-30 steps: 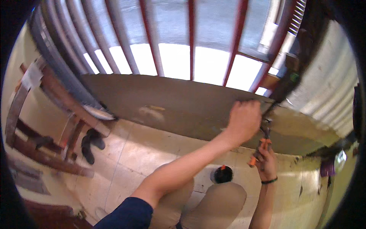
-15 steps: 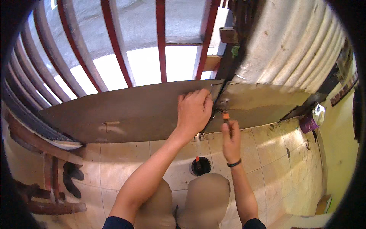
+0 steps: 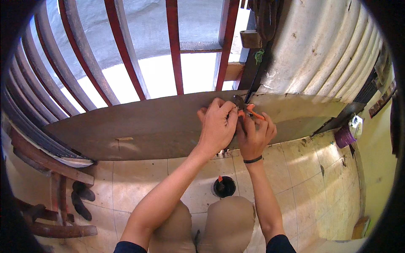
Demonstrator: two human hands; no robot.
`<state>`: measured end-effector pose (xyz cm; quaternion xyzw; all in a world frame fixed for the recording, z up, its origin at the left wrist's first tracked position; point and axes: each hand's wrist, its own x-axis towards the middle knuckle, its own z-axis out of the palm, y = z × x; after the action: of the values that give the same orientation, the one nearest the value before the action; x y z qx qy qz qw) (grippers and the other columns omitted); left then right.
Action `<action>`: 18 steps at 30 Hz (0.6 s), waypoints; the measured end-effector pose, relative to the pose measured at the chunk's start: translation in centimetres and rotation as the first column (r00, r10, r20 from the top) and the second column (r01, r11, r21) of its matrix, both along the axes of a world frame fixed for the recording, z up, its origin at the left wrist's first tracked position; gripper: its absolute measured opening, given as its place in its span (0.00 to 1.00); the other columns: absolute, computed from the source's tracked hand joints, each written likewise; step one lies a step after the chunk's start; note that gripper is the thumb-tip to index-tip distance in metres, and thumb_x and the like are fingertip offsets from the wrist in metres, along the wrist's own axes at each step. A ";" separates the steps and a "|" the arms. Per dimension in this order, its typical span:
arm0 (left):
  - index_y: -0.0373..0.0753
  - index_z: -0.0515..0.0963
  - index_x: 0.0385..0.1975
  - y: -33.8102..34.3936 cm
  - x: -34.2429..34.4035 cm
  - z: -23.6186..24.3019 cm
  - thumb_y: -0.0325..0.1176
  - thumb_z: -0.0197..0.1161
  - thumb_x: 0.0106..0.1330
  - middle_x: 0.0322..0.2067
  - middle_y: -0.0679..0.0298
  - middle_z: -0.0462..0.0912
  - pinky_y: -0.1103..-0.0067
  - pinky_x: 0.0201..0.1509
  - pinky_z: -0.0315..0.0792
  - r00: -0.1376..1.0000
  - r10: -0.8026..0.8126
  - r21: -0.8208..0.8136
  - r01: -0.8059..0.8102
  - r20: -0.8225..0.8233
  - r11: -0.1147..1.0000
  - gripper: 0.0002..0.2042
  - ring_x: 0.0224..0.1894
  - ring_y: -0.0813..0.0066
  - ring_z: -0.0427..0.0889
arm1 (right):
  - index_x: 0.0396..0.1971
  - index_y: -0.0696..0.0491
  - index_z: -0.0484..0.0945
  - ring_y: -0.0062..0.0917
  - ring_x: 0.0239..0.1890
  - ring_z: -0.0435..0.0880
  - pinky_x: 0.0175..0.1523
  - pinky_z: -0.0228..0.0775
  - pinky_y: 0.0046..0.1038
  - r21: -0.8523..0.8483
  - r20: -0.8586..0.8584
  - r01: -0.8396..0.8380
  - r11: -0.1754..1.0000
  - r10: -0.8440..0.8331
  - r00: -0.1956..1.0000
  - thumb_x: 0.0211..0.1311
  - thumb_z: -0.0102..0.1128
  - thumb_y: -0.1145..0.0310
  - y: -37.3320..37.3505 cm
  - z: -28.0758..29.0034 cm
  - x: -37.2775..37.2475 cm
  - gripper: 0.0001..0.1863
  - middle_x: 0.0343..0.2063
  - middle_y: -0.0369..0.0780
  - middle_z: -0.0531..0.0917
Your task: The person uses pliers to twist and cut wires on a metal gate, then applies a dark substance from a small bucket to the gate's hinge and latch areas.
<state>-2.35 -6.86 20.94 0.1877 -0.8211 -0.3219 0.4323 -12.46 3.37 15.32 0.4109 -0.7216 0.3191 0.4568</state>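
Observation:
My right hand grips orange-handled pliers, their dark jaws up at the seam near the top edge of a grey-brown low panel. My left hand is beside the jaws, fingers curled against the panel by the seam; what they hold is too small or hidden to make out. Below the hands, a black container with an orange-handled item in it stands on the tiled floor just in front of my knees.
Red-and-grey bars rise above the panel, beside corrugated sheet at the right. A purple container sits by the right wall. Wooden furniture and dark footwear are at lower left.
The view has swung rightward since a second ago. Since half a second ago, my right hand and the pliers have risen leftward to meet my left fingertips, and the pliers' handles are spread apart.

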 end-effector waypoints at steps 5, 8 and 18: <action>0.42 0.80 0.37 0.2 -0.2 -0.2 0.38 0.56 0.72 0.38 0.60 0.78 0.60 0.55 0.54 0.999 0.039 -0.005 -0.039 0.028 0.999 0.09 0.46 0.61 0.77 | 0.39 0.47 0.82 0.40 0.53 0.77 0.55 0.63 0.43 0.032 -0.053 0.017 0.999 -0.016 0.998 0.50 0.77 0.65 0.0 0.1 -1.1 0.15 0.36 0.40 0.77; 0.42 0.81 0.37 0.5 -0.3 -0.1 0.38 0.56 0.72 0.38 0.60 0.78 0.59 0.55 0.53 0.999 0.026 0.011 -0.026 0.029 1.000 0.09 0.46 0.61 0.77 | 0.44 0.51 0.79 0.41 0.50 0.78 0.54 0.64 0.44 -0.041 -0.037 -0.073 0.996 0.072 0.997 0.49 0.78 0.65 -0.1 -0.6 -2.2 0.23 0.37 0.41 0.78; 0.43 0.81 0.39 1.0 -1.0 -0.7 0.38 0.56 0.71 0.40 0.59 0.78 0.58 0.57 0.52 0.998 0.062 0.042 -0.064 0.032 0.997 0.09 0.50 0.61 0.76 | 0.49 0.51 0.76 0.40 0.47 0.78 0.51 0.64 0.46 -0.022 -0.055 -0.045 0.999 0.044 0.997 0.52 0.76 0.59 0.6 0.2 -2.8 0.26 0.36 0.41 0.77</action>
<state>-3.34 -5.89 20.28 0.2279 -0.8142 -0.3228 0.4253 -15.27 3.97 15.48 0.4301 -0.6957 0.3262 0.4739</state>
